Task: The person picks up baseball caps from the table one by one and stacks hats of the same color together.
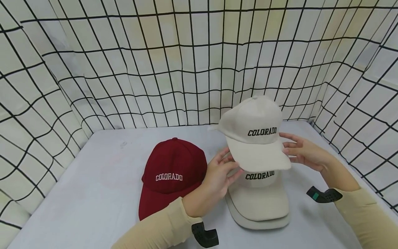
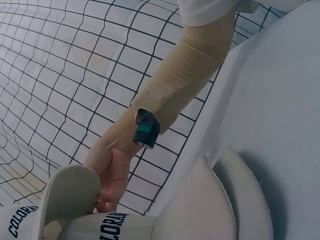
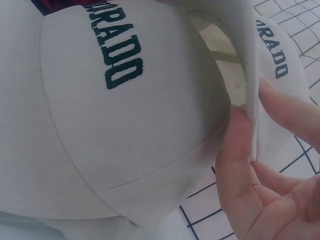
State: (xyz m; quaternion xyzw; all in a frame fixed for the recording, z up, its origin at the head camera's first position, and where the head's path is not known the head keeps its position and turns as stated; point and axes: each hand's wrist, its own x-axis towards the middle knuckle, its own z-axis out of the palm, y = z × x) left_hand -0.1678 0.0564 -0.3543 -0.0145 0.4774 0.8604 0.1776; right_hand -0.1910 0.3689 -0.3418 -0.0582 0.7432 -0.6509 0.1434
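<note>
Both hands hold an off-white baseball cap (image 1: 256,131) with dark COLORADO lettering, raised and tilted above a stack of similar off-white caps (image 1: 259,200). My left hand (image 1: 219,173) grips the left edge of its brim. At the opposite edge, my right hand (image 1: 306,152) pinches the brim between thumb and fingers, and the right wrist view shows this right hand (image 3: 270,195) close up. Two brims of the stacked caps (image 2: 200,205) show in the left wrist view. The held cap covers the top of the stack.
Left of the stack, a dark red COLORADO cap (image 1: 174,169) lies partly behind my left forearm. All the caps are over a table with a pale cloth (image 1: 87,193). Black netting (image 1: 199,58) over white sheeting stands along the back and sides.
</note>
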